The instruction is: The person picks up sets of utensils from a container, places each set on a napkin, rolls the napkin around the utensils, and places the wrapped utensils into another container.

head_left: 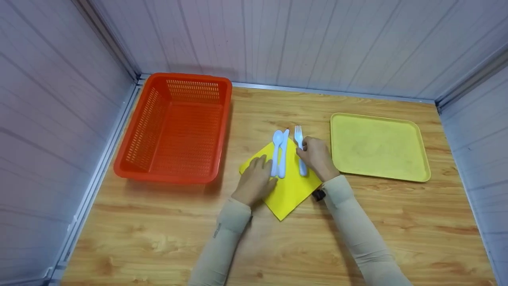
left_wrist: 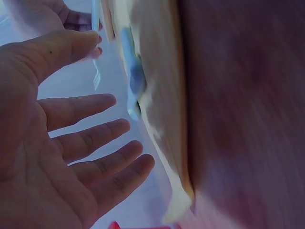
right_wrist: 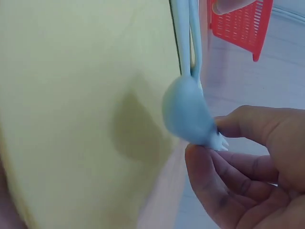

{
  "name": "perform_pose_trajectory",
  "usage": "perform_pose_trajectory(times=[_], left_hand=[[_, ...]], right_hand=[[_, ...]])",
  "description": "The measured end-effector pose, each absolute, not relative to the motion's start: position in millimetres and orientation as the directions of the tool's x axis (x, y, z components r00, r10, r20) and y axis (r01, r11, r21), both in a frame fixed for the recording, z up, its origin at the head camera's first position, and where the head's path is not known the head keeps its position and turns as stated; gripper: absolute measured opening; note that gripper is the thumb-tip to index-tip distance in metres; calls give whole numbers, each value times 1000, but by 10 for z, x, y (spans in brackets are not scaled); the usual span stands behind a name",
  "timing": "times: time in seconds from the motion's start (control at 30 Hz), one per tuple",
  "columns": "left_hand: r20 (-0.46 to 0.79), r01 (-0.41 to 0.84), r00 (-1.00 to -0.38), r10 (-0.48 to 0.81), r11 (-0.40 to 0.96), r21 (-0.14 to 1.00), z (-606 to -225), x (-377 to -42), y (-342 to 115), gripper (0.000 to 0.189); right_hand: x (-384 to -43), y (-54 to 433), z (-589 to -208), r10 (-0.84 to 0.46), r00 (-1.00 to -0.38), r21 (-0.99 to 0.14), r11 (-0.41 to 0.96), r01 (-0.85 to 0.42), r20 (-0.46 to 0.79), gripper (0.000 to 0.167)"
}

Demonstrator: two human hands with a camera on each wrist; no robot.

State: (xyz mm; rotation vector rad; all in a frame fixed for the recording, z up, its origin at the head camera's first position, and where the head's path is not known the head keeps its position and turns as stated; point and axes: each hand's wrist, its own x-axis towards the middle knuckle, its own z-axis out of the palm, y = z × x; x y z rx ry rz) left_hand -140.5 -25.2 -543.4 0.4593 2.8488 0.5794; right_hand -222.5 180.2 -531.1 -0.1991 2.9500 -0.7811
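A yellow napkin [head_left: 291,190] lies cornerwise on the wooden table [head_left: 158,230]. A light blue plastic spoon [head_left: 277,139] and knife [head_left: 284,155] lie side by side on it. A matching fork [head_left: 298,137] lies to their right, tines pointing away. My left hand [head_left: 256,180] rests flat on the napkin's left part, fingers straight beside the spoon; its open palm [left_wrist: 86,143] fills the left wrist view. My right hand [head_left: 315,153] pinches the fork at its handle. In the right wrist view its thumb and fingertips [right_wrist: 238,157] curl at the fork [right_wrist: 188,112] above the napkin [right_wrist: 86,95].
An orange slatted basket [head_left: 145,127] stands at the back left, holding nothing, and shows in the right wrist view as well [right_wrist: 243,24]. A yellow tray [head_left: 381,147] lies to the right of the napkin. Grey panel walls close in the table on three sides.
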Motion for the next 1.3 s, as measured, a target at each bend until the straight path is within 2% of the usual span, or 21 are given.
perform_pose_trajectory(times=[0.17,0.3,0.6,1.3], left_hand=[[-226,162,-934,275,894,418,-5446,-1427,-364,61],[-274,133,-926,261,902,410,-5457,-1430,-382,62],[-284,149,-921,269,912,382,-5470,-1417,-397,63],[-292,143,-918,268,912,385,-5499,-1396,-409,66]], right_hand=[[-2228,1704,-5399,-114,-988,-560,828,-37,-104,20],[-2219,1646,-5464,-110,-990,-580,814,-39,-89,18],[-2216,1565,-5491,-89,-994,-572,820,-34,-70,18],[-2189,1532,-5518,-73,-995,-588,809,-18,-70,29]])
